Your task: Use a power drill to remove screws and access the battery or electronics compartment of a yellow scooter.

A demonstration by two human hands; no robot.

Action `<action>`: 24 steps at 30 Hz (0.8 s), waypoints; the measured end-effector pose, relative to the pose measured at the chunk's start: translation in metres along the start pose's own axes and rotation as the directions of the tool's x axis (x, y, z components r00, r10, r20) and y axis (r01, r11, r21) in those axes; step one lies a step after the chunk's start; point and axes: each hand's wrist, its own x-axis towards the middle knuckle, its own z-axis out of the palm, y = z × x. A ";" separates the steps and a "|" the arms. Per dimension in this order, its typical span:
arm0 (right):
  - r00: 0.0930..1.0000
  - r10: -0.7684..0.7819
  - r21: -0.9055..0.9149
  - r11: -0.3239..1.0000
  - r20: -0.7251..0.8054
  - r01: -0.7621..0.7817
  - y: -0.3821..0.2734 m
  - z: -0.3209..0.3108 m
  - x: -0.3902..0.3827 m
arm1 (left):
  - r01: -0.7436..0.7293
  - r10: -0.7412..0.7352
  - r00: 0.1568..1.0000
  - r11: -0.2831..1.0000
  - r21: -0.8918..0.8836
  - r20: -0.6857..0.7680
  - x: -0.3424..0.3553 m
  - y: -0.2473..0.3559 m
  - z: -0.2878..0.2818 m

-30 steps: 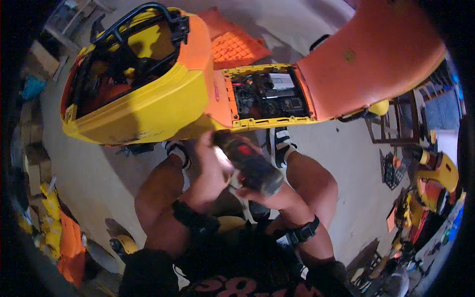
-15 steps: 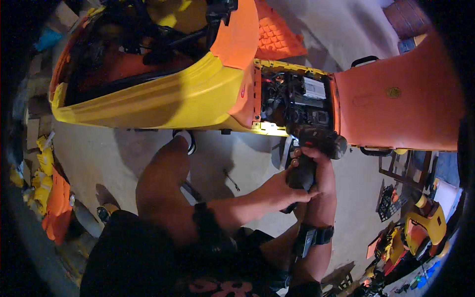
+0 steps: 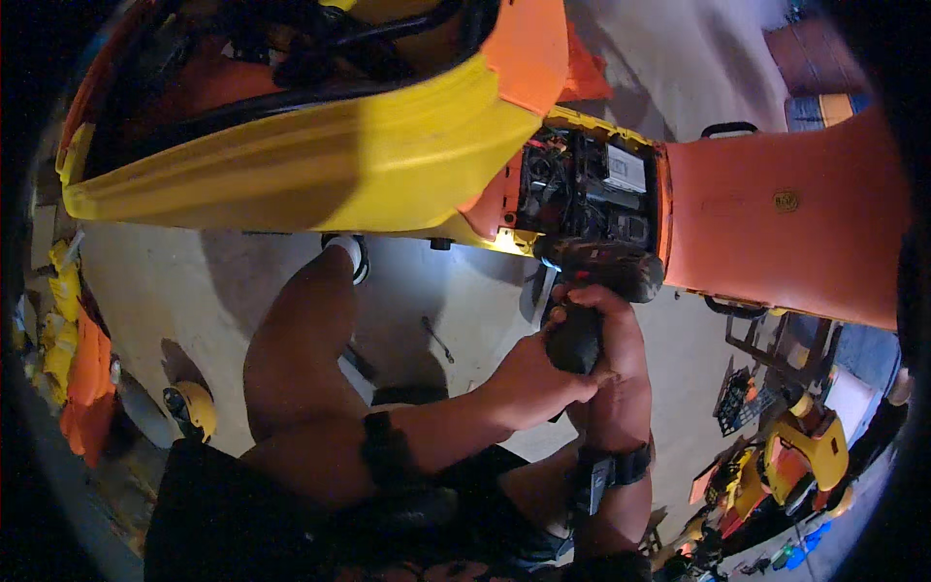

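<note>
Cordless drill (image 3: 593, 291), dark body, head pointed up into the open compartment (image 3: 587, 194) of the yellow and orange vehicle body (image 3: 320, 165). The compartment shows wiring and a pale box among dark parts; the drill's nose sits at its lower edge, whether touching I cannot tell.

My right hand (image 3: 613, 339) is wrapped round the drill's grip, fingers (image 3: 582, 296) curled fully closed around it from the far side. My left hand (image 3: 529, 380) is closed on the lower part of the same grip, just under and against the right, thumb side up. Both hands tight on the tool, no gap between them.

Dark band on each wrist: right wrist strap (image 3: 616, 468), left wrist strap (image 3: 380, 451).

My bare knee (image 3: 301, 320) rises left of the hands, white shoe (image 3: 351, 254) beyond it under the yellow shell. Orange hinged panel (image 3: 776, 233) stands open right of the compartment. Concrete floor (image 3: 456, 301) below, a small thin tool (image 3: 438, 339) lying on it near the knee. Yellow and orange parts (image 3: 73, 349) heaped at far left; more yellow and orange gear (image 3: 795, 461) at lower right.
</note>
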 end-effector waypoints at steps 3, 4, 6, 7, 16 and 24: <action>0.999 -0.014 -0.031 0.999 -0.039 0.013 -0.015 0.001 0.001 | 0.013 -0.011 0.999 0.999 0.035 -0.050 0.008 0.011 0.009; 0.999 -0.019 -0.044 0.999 -0.042 0.017 -0.020 0.004 -0.001 | 0.012 -0.011 0.999 1.000 0.022 -0.044 0.008 0.015 0.011; 0.999 -0.021 -0.049 0.999 -0.040 0.019 -0.028 0.006 -0.004 | 0.007 -0.008 1.000 0.999 -0.041 -0.016 0.006 0.025 0.012; 0.999 -0.016 -0.042 0.999 -0.031 0.014 -0.030 0.007 -0.001 | 0.005 -0.005 1.000 0.996 -0.091 0.000 0.006 0.029 0.011; 1.000 0.011 -0.057 0.998 -0.030 -0.013 -0.032 0.028 0.005 | -0.027 0.015 0.984 0.998 -0.064 -0.175 0.016 0.019 0.011; 1.000 -0.026 -0.092 0.995 -0.018 0.024 -0.027 0.041 0.005 | -0.110 0.086 0.985 0.980 -0.166 -0.147 0.018 0.006 0.004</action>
